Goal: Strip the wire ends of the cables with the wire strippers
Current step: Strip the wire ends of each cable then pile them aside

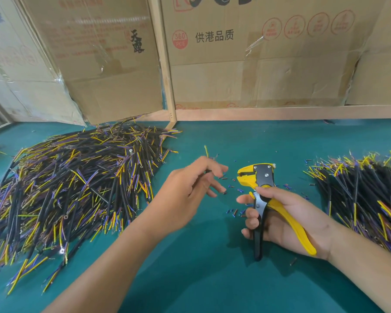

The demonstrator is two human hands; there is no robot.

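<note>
1. Right hand (287, 220) curled round the handles of the yellow and black wire strippers (263, 199), head pointing away, jaws apart.
2. Left hand (190, 188) above the green table (212, 279), pinching a black cable (207, 171); yellow wire end poking past the fingers.
3. Big cable pile (72, 188) at left; second pile (368, 195) at right.
4. Insulation scraps (235, 211) scattered between the hands.

two cable piles (77, 177), one wire stripper (261, 186), two hands (185, 190)
</note>
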